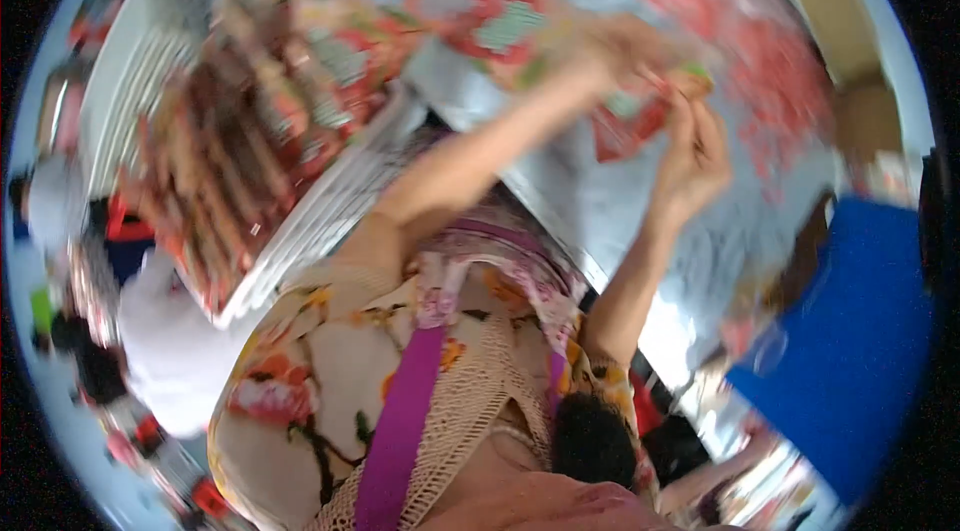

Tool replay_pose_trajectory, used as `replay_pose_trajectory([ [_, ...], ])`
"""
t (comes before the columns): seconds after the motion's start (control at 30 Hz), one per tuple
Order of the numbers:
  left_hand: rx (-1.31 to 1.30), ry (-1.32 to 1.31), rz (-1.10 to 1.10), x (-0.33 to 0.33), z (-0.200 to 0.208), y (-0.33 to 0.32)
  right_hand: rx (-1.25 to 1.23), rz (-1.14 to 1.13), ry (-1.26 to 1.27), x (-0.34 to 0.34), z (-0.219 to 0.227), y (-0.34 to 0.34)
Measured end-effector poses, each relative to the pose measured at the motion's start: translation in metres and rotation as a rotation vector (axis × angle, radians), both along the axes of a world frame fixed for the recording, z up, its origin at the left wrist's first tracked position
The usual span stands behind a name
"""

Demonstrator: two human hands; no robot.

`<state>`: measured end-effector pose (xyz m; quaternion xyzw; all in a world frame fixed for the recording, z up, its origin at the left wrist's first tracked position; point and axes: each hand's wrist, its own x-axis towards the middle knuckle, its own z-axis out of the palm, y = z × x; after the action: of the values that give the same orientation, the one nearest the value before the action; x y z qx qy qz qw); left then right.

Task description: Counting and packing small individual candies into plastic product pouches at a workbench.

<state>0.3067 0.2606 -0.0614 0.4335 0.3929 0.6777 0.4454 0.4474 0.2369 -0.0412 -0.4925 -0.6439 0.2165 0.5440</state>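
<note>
Over the light blue-grey table, both hands come together at a red printed plastic packet (625, 131) with a pale green patch. My right hand (695, 166) is closed, its fingertips pinched at the packet's upper edge, where a small orange and green part shows. My left hand (630, 51) reaches across to the same edge, but motion smears its fingers, so their grip is unclear. Left of them, another red packet (505, 26) with a pale green patch lies flat on the table.
Filled red and brown packets (230, 141) stand in rows in a white crate (335, 221) at left. Loose pinkish-red plastic pieces (770, 81) cover the table's far right. A blue panel (840, 351) stands at right, below a cardboard box (865, 116).
</note>
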Motion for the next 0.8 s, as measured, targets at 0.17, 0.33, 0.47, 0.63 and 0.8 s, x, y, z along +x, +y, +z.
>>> replay_pose_trajectory([
  [0.17, 0.108, 0.119, 0.184, -0.006, 0.003, 0.006, 0.092, -0.028, -0.062, 0.037, 0.008, 0.005],
  [0.33, -0.097, -0.210, 0.057, -0.032, 0.013, 0.000, 0.105, -0.050, -0.147, 0.028, 0.021, 0.011],
  [0.47, 0.165, 0.017, -0.220, -0.051, 0.027, -0.010, 0.047, 0.009, 0.066, 0.029, 0.019, 0.007],
  [0.63, -0.144, 0.088, -0.123, -0.067, 0.018, -0.020, 0.045, 0.150, -0.113, 0.037, 0.015, 0.005],
  [0.8, 0.140, 0.359, 0.066, -0.059, 0.025, -0.032, -0.112, 0.330, -0.162, 0.024, 0.063, -0.005],
])
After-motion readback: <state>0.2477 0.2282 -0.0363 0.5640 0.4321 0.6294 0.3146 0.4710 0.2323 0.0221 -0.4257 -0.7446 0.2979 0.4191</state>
